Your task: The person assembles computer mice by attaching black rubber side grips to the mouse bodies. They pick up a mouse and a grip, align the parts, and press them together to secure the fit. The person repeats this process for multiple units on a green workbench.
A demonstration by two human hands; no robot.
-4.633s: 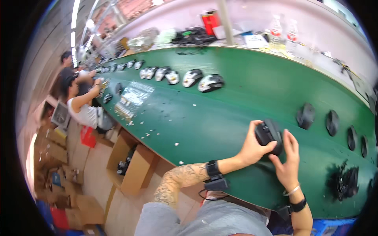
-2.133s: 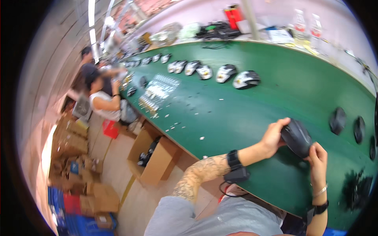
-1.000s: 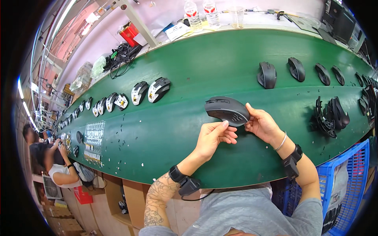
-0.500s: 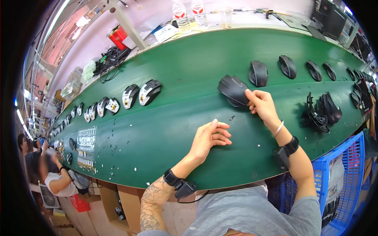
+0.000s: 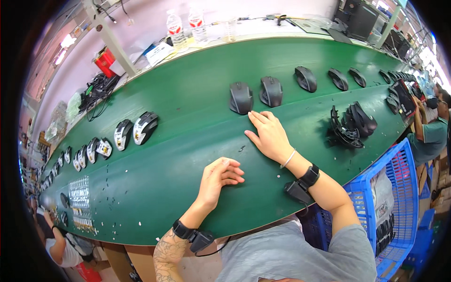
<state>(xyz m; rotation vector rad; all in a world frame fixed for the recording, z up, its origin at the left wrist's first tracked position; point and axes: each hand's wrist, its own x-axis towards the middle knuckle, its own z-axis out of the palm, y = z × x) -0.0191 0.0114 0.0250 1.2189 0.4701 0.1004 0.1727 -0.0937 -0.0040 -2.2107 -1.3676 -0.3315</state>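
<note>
A black computer mouse [image 5: 241,98] stands on the green work surface [image 5: 188,160], beside a second black mouse [image 5: 271,91] in a row. Just below the first mouse is my right hand [image 5: 271,137], its fingers stretched out and holding nothing. The fingertips reach the mouse's near end; whether they touch it I cannot tell. Nearer to me, my left hand [image 5: 215,182] hovers over the surface with loosely bent fingers and nothing in it. Farther right along the row come several more black mice, such as one mouse [image 5: 306,79].
Half-built mice with pale insides [image 5: 144,128] line the left side, near a clear plastic tray [image 5: 79,192]. Black shell parts [image 5: 352,124] lie at the right, above a blue crate [image 5: 394,197]. Bottles [image 5: 176,30] stand along the back. Co-workers sit at both ends.
My right hand has let go of the black mouse, which now stands upright in line with the row. The whole view has shifted, so things appear farther left.
</note>
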